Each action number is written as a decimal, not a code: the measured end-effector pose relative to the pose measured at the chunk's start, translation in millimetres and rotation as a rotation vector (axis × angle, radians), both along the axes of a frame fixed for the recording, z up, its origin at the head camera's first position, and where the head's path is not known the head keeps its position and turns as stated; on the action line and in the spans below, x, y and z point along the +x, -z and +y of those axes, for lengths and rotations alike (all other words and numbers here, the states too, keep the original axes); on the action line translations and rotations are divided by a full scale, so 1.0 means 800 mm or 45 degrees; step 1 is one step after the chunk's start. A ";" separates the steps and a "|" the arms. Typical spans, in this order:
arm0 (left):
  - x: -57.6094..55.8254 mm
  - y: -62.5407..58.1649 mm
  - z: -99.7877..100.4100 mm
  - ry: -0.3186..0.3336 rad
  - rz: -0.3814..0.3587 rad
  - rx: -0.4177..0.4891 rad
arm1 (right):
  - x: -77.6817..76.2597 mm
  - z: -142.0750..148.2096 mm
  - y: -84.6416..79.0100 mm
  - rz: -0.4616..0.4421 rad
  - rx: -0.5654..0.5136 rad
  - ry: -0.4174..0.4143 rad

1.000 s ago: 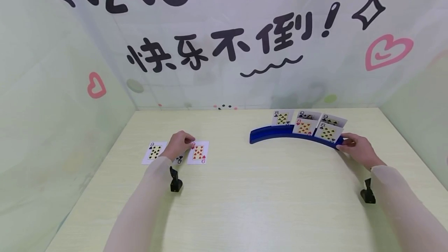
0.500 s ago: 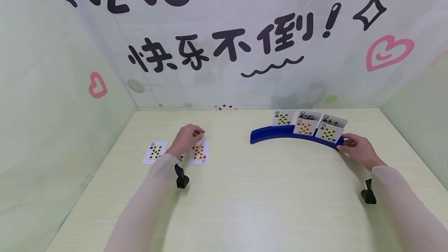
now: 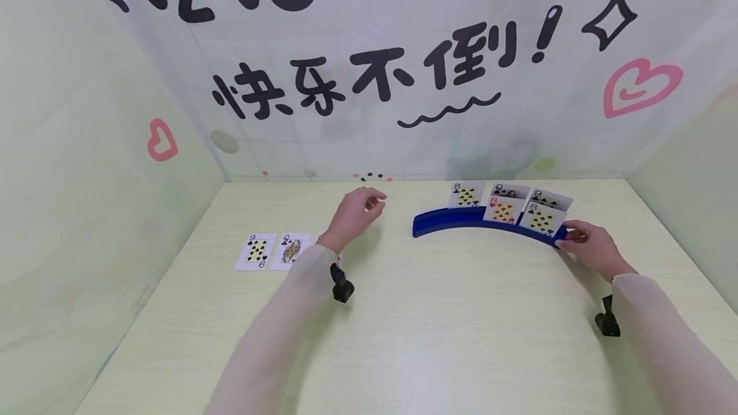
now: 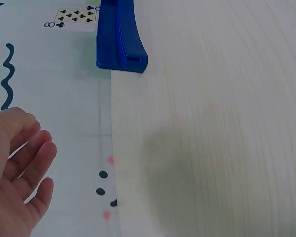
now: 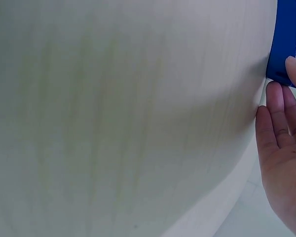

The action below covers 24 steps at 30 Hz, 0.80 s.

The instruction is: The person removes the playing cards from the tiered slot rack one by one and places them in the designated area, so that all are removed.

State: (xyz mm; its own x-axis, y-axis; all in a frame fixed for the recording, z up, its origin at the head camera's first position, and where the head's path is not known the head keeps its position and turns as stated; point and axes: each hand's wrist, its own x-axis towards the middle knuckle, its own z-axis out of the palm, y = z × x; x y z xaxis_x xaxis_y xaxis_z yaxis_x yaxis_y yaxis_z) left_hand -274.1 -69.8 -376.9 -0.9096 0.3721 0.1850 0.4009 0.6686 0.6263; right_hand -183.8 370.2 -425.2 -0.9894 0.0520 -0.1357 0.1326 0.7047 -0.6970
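Note:
A curved blue card holder (image 3: 444, 218) stands on the table with playing cards upright in it. From the left come an eight of clubs (image 3: 467, 194), then an eight of hearts (image 3: 500, 211) before a queen (image 3: 512, 189), then a black eight (image 3: 542, 219) before a nine (image 3: 553, 197). My right hand (image 3: 596, 250) pinches the holder's right end, thumb over its front in the right wrist view. My left hand (image 3: 353, 215), fingers loosely curled around nothing, hovers left of the holder. Behind its wrist lie a black nine (image 3: 257, 252), a black queen (image 3: 291, 250) and a mostly hidden card.
The pale wooden table (image 3: 438, 325) meets a printed cloth backdrop (image 3: 346, 139) at its back edge. Cloth side walls (image 3: 115, 223) close it in on both sides. Black wrist cameras (image 3: 343, 287) hang under both sleeves.
My left hand has left the flat cards and moved right and slightly up toward the holder, uncovering the queen. The right hand and the holder have stayed in place.

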 end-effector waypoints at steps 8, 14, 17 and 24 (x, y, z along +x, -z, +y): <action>-0.002 -0.010 0.057 0.064 -0.023 -0.015 | 0.000 0.000 0.000 -0.012 -0.010 0.005; -0.005 -0.023 0.094 0.087 -0.099 -0.056 | 0.000 -0.001 -0.003 -0.018 -0.012 0.007; -0.007 -0.027 0.112 0.082 -0.128 -0.069 | 0.000 0.000 -0.003 -0.016 -0.010 0.008; -0.009 -0.031 0.143 0.050 -0.110 -0.010 | -0.001 0.000 0.000 0.004 -0.004 0.010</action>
State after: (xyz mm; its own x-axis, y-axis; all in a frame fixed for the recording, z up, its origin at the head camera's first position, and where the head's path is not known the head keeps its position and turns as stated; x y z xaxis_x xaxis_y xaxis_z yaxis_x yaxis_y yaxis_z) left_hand -281.6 44.4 -352.5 -0.9066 0.4092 0.1031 0.3716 0.6584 0.6546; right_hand -184.8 370.5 -425.3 -0.9894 0.0589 -0.1325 0.1354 0.7016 -0.6996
